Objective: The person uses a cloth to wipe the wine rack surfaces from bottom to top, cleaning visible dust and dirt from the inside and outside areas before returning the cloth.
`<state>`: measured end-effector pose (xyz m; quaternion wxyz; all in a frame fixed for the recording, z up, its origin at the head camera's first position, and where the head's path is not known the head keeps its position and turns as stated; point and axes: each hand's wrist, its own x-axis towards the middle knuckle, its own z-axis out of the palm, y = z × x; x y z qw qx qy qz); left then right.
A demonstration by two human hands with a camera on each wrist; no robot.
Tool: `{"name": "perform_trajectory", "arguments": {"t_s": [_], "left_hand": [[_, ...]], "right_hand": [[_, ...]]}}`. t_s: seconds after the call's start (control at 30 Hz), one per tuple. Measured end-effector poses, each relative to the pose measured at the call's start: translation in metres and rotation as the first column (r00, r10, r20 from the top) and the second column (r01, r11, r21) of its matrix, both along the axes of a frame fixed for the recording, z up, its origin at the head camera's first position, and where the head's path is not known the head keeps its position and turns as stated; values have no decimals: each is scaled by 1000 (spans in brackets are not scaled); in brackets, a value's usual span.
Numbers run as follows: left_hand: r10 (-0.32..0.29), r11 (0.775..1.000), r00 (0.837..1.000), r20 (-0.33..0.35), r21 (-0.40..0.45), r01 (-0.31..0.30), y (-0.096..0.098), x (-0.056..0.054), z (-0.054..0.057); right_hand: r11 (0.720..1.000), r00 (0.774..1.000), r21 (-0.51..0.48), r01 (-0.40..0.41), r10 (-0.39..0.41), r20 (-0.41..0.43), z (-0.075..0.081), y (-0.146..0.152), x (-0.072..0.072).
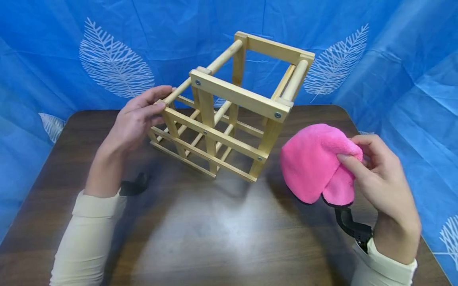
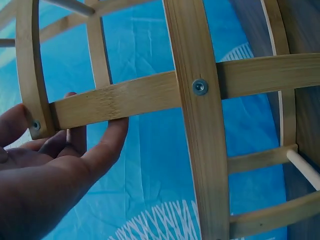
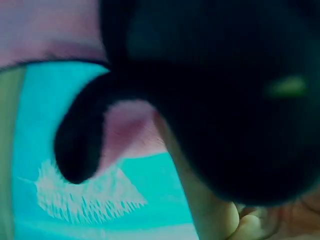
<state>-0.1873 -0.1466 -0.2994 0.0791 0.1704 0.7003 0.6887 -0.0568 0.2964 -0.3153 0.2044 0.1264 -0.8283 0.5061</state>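
Note:
A pale wooden rack (image 1: 236, 93) of slats and round dowels, joined with screws, is tilted above the table. My left hand (image 1: 134, 115) grips its left corner, thumb on the near side. In the left wrist view the fingers of the left hand (image 2: 75, 150) curl around a slat end of the rack (image 2: 200, 130). To the right of the rack, apart from it, my right hand (image 1: 384, 178) pinches a folded pink cloth (image 1: 307, 163) with dark edging between thumb and fingers. Blurred dark shapes cover much of the right wrist view, where part of the pink cloth (image 3: 132, 130) shows.
Beneath everything is a dark brown wooden table (image 1: 222, 238) with rounded far corners. A blue sheet (image 1: 200, 31) printed with white leaves hangs behind it and at the sides. Black camera mounts (image 1: 352, 228) sit at the wrists.

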Motion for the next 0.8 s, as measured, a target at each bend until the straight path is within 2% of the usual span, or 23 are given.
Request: {"name": "perform_trajectory", "arguments": {"t_s": [0.1, 0.2, 0.37, 0.47, 0.63, 0.8], "left_hand": [[49, 998, 998, -44, 38, -47, -6, -3, -3], [121, 989, 991, -58, 98, -115, -11, -6, -6], [259, 956, 964, -59, 162, -246, -15, -10, -9], [314, 945, 945, -93, 127, -302, -15, -12, -12], [328, 945, 932, -152, 44, -325, -11, -14, -15], [325, 945, 931, -168, 7, -328, -11, -14, -18]], "right_hand": [[993, 997, -112, -44, 37, -69, -8, -14, -11], [984, 993, -159, -80, 64, -99, -13, -32, -20], [987, 990, -114, -112, 100, -103, -22, -62, -27], [989, 990, -86, -118, 111, -82, -27, -82, -29], [992, 994, -67, -109, 107, -27, -34, -108, -32], [1000, 1000, -6, 6, -6, -6, -39, -120, -33]]}}
